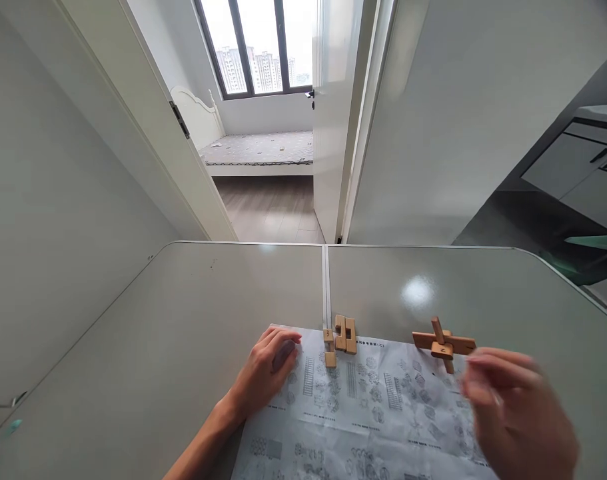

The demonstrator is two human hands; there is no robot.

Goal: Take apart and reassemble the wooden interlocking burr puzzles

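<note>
My left hand (268, 368) rests on the left part of a printed sheet (343, 407), its fingers bent and the thumb apart, with a shaded gap between them. Just right of it stand small wooden blocks (330, 360) and a pair of notched wooden pieces (346, 335). My right hand (518, 407) is smeared by motion; its fingertips are close to the right end of a cross-shaped wooden puzzle (442, 345). Whether they touch it or hold anything, I cannot tell. The puzzle is made of crossing bars, with a letter-like mark on one piece.
The sheet lies on a pale table (223, 307) with a seam down its middle. Past the far edge are an open door (333, 120), a bed (263, 148) and a window. White cabinets (578, 157) stand at the far right.
</note>
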